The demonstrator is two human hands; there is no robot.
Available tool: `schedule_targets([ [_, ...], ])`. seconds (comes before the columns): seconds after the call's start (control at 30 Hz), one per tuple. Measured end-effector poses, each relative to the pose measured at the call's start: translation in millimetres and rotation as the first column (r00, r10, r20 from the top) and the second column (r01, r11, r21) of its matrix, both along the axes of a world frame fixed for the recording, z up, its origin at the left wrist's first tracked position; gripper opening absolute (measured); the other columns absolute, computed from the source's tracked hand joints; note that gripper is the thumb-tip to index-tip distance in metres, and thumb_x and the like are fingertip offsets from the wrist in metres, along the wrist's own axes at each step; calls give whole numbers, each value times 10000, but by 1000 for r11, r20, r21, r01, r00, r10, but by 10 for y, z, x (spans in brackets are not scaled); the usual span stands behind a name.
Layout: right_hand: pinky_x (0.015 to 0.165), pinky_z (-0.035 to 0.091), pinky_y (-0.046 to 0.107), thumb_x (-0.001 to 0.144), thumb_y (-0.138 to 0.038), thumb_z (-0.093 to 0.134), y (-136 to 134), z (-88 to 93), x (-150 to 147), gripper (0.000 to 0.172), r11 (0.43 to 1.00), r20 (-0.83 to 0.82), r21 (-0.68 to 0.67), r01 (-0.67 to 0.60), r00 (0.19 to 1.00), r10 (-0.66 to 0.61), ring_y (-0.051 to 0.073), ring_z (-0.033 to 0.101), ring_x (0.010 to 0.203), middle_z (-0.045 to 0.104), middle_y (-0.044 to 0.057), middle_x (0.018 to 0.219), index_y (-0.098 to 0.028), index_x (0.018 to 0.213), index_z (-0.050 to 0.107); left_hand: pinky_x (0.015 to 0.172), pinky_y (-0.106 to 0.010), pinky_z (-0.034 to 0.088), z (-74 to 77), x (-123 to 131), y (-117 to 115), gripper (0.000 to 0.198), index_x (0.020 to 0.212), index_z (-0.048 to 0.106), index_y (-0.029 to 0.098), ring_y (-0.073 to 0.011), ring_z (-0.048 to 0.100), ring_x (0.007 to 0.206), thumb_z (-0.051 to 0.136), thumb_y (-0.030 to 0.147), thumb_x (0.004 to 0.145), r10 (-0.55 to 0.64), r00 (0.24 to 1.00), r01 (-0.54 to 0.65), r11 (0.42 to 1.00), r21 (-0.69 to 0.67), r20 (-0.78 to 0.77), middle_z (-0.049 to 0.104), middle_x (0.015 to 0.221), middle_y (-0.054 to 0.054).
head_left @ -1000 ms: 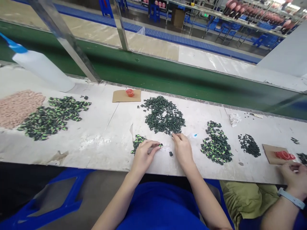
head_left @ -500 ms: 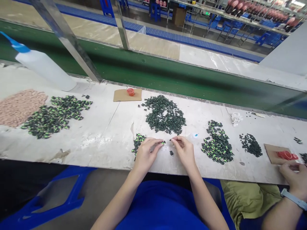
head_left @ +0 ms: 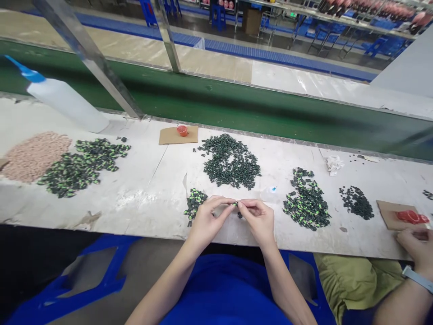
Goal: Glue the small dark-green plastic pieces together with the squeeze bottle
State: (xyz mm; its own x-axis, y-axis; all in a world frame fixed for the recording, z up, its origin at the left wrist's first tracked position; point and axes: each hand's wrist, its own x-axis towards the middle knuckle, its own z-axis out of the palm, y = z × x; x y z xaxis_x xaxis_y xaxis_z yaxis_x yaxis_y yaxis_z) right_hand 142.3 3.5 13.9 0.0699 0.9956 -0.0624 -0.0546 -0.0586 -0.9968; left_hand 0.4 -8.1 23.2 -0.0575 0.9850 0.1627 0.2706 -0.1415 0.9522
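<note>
My left hand (head_left: 210, 217) is closed in a pinch on a small black-and-green piece (head_left: 236, 204). The fingertips of my right hand (head_left: 260, 220) meet it from the other side, pinched around a tiny dark piece that is mostly hidden now. Just below the fingertips, a loose dark bit (head_left: 240, 215) lies on the table. Beside my left hand is a small pile of black-and-green pieces (head_left: 194, 203). Beyond both hands spreads a heap of small dark green, rod-like pieces (head_left: 230, 174).
On the white table (head_left: 149, 180) are a red cup (head_left: 182, 131) on cardboard, a white squeeze bottle (head_left: 69, 104), a pinkish pile (head_left: 35, 155) and more black-and-green piles (head_left: 309, 205). A co-worker's hand (head_left: 417, 246) is at the right. A green barrier (head_left: 219, 101) runs behind.
My right hand has moved left, bringing its tiny dark piece against the black-and-green piece in my left hand. The fingertips, apart before, now meet. The view has shifted slightly.
</note>
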Motion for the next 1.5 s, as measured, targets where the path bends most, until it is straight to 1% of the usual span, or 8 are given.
schedule_targets([
  [0.1,692,569,297,709,-228,722,-40,-24,3,54,990,-3,137,32,999,-32,168,688,720,726,33,736,-193,688,686,778,-311,545,30,18,-4,113,831,741,202,-203,682,827,663,251,765,12,999,-8,998,-69,46,739,844,-53],
  [0.2,689,567,292,737,-197,703,-72,-47,16,37,971,14,235,37,999,-41,163,687,730,721,34,749,-200,706,684,770,-311,551,76,31,-11,116,812,749,200,-207,686,820,674,255,742,12,997,-5,996,-88,75,743,829,-53],
  [0.5,696,574,336,774,-214,675,-143,-40,60,53,937,112,347,46,990,-90,187,691,748,725,58,781,-201,722,672,765,-313,548,176,107,-59,103,804,737,200,-202,678,795,659,242,750,12,1000,-11,998,-57,11,730,817,-49],
  [0.63,674,580,333,760,-212,676,-180,27,91,12,943,152,331,24,985,-78,185,687,716,722,56,771,-204,760,668,754,-304,544,193,141,-87,86,800,718,205,-193,668,796,650,231,753,5,1000,-5,999,-36,-8,709,812,-41],
  [0.8,658,590,311,722,-200,689,-197,95,159,212,963,137,269,-16,990,-22,163,680,654,721,41,784,-202,930,646,755,-288,532,245,174,-109,83,795,701,200,-186,655,814,637,191,741,-23,999,22,1000,-12,-29,694,820,-41],
  [1.17,609,550,250,705,-192,657,-182,40,225,190,958,172,263,-110,983,65,134,637,640,644,5,729,-215,889,616,748,-281,525,300,219,-176,90,799,712,212,-177,650,796,654,166,747,-51,996,49,998,-25,-68,694,797,-29],
  [1.33,629,555,266,696,-203,668,-201,3,339,213,967,136,244,-65,990,32,144,646,644,649,1,699,-223,900,610,745,-287,535,258,327,-165,111,837,693,206,-186,661,819,632,158,758,-95,993,95,995,-8,-67,695,828,-41],
  [1.5,633,554,284,729,-243,668,-234,-29,574,221,969,148,247,-4,988,-33,142,620,629,657,10,709,-219,946,640,796,-287,519,156,533,-85,277,1052,578,201,-169,680,825,623,194,779,-187,982,188,979,-82,29,701,850,-26],
])
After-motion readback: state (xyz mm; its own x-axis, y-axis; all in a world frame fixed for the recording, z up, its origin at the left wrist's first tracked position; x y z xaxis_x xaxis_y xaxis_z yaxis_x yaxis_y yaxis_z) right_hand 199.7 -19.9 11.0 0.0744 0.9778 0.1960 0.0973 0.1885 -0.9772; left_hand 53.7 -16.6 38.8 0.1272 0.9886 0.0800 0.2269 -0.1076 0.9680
